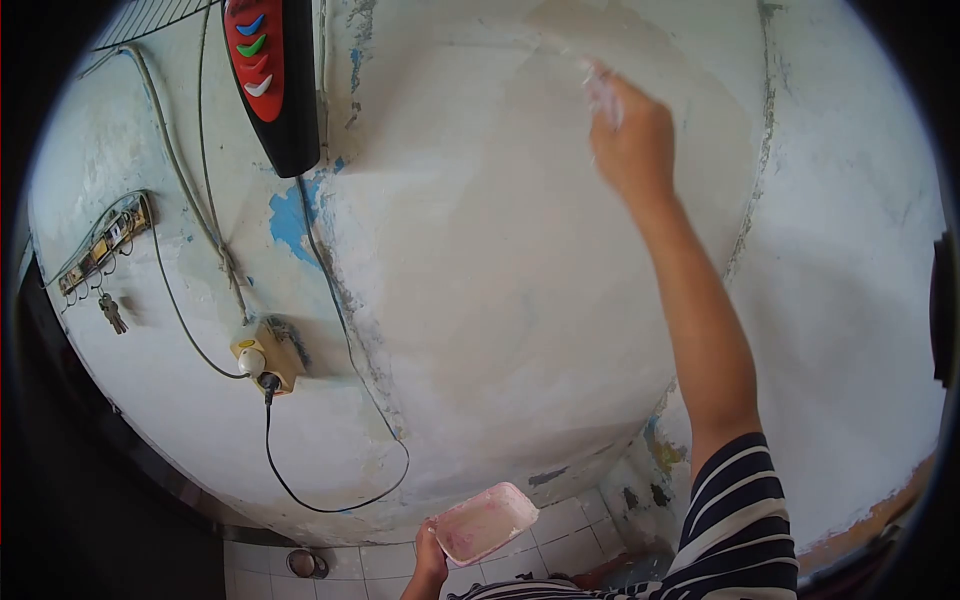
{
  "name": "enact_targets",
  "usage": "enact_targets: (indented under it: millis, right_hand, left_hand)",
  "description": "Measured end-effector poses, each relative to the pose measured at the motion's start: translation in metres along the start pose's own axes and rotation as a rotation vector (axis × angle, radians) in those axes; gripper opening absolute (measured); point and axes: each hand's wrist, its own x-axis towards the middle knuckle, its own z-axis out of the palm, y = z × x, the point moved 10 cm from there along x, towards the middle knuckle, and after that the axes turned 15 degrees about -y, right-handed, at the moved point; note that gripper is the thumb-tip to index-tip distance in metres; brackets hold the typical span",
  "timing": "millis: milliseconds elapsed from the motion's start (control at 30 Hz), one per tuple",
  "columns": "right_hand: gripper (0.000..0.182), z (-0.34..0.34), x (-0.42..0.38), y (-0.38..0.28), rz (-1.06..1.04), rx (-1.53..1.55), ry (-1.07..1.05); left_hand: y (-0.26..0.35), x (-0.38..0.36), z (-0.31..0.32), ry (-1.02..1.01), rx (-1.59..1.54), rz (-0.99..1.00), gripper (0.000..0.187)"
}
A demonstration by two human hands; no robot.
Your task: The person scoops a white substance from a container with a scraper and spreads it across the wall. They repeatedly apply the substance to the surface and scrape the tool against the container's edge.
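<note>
My right hand (636, 140) is raised against the upper part of the wall (500, 260), closed round a pale, whitish-pink hand tool (605, 100). The tool is blurred and mostly covered by my fingers, so I cannot make out its exact kind. Darker, damp-looking patches spread over the wall around it. Low down near the floor, my left hand (430, 555) grips one end of a pink rectangular plastic tub (488, 522), tilted so its inside shows. White residue coats the tub's rim and walls.
A black-and-red device (270, 90) hangs at the upper left, its cord running to a socket box (268, 355) with two plugs. Keys (113, 313) hang from a hook rack (105, 245). On the tiled floor (340, 565) stands a small cup-like container (306, 564).
</note>
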Motion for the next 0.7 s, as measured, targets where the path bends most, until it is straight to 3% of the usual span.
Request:
enact_targets:
  millis: [67, 133, 267, 300, 367, 467, 500, 567, 600, 667, 700]
  right_hand:
    - [0.026, -0.002, 0.009, 0.007, 0.010, -0.012, 0.056]
    - [0.024, 0.038, -0.008, 0.005, 0.081, -0.318, -0.127]
    - [0.025, 0.082, -0.113, -0.094, -0.346, -0.139, -0.105]
    - [0.025, 0.074, -0.120, -0.103, -0.343, -0.132, -0.112]
    - [0.021, 0.094, -0.117, -0.089, -0.074, 0.145, -0.560]
    - [0.022, 0.041, -0.052, -0.042, -0.130, 0.127, -0.128]
    - [0.020, 0.023, -0.027, -0.029, -0.012, 0.069, -0.113]
    - [0.019, 0.010, 0.002, -0.017, -0.037, -0.038, 0.072]
    - [0.019, 0.015, -0.004, -0.020, -0.035, -0.036, 0.070]
    - [0.019, 0.057, -0.027, -0.041, 0.011, -0.371, -0.122]
    - [0.025, 0.072, -0.053, -0.059, -0.063, -0.306, -0.127]
  left_hand:
    - [-0.007, -0.004, -0.007, 0.007, 0.038, -0.034, 0.039]
    - [0.005, -0.011, 0.006, 0.020, 0.028, -0.028, 0.039]
    - [-0.001, -0.014, -0.004, 0.052, 0.043, -0.032, 0.039]
    - [-0.004, -0.015, -0.008, 0.060, 0.041, -0.038, 0.039]
    - [0.000, -0.011, -0.010, 0.049, 0.036, -0.016, 0.038]
    - [0.015, -0.013, 0.003, 0.041, 0.010, 0.013, 0.037]
    - [0.013, -0.014, 0.000, 0.046, 0.008, 0.011, 0.037]
    - [0.005, -0.012, -0.008, 0.049, 0.037, -0.006, 0.036]
    - [0.003, -0.013, -0.010, 0.052, 0.038, -0.008, 0.036]
    - [-0.005, -0.013, -0.016, 0.096, 0.007, -0.052, 0.035]
    - [-0.004, -0.012, -0.014, 0.096, 0.003, -0.052, 0.035]
